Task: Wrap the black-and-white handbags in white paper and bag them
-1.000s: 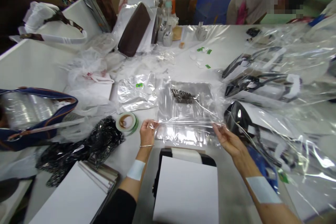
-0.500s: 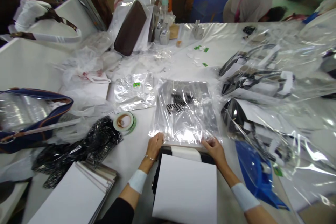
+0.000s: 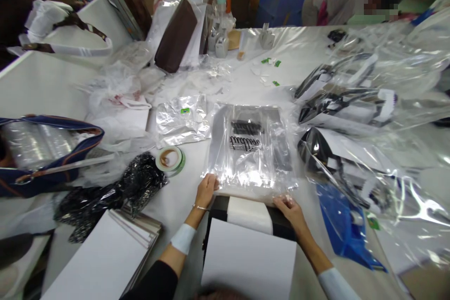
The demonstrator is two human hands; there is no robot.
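Plastic, clear and glossy, made up the printed bag (image 3: 246, 164) that lay flat on the tabletop (image 3: 305, 262), just beyond a black item with a white band (image 3: 249, 213) and its white sheet (image 3: 248, 255). The left hand (image 3: 206, 188) had its grip closed on the bag's near left corner. The right hand (image 3: 291, 208) was at the near right edge, thumb and fingers almost together; whether film was pinched between them, I could not tell. Thin, slippery film might well have creased or slid askew if the two hands had pulled unevenly, and a rightward drag could have snagged the wrapped goods (image 3: 316, 147) close by. Both forearms reached forward from the near side, angled inward around the black item, wrists low and fingers curled.
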